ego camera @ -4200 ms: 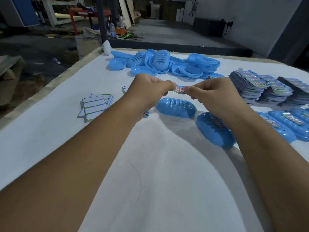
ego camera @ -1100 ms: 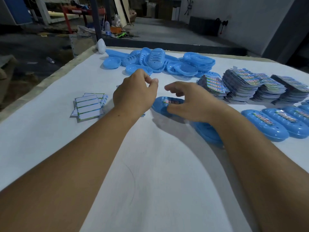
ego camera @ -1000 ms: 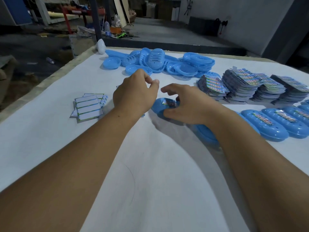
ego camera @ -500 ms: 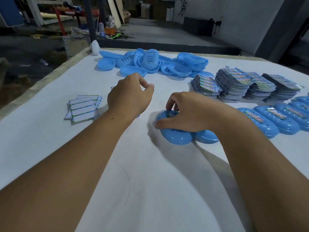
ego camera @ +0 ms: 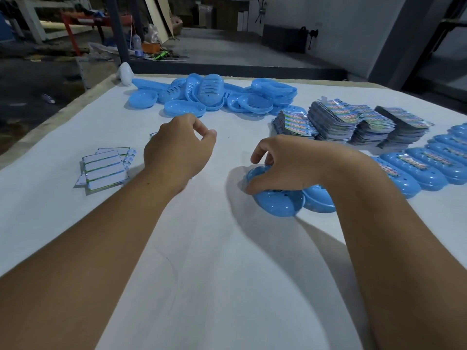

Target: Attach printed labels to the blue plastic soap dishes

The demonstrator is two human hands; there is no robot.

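Since a second ago, right hand [ego camera: 285, 165] has dragged the soap dish [ego camera: 278, 200] nearer, fingers curled round it on the white table [ego camera: 214, 274]; glossy blue oval plastic. Left hand [ego camera: 177, 152] hovers, thumb and forefinger nearly touching, holding nothing, beside backing sheets [ego camera: 104, 168]

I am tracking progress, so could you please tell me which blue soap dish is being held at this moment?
The soap dish under the right hand, gripped from above; the heaped and rowed dishes lie untouched.
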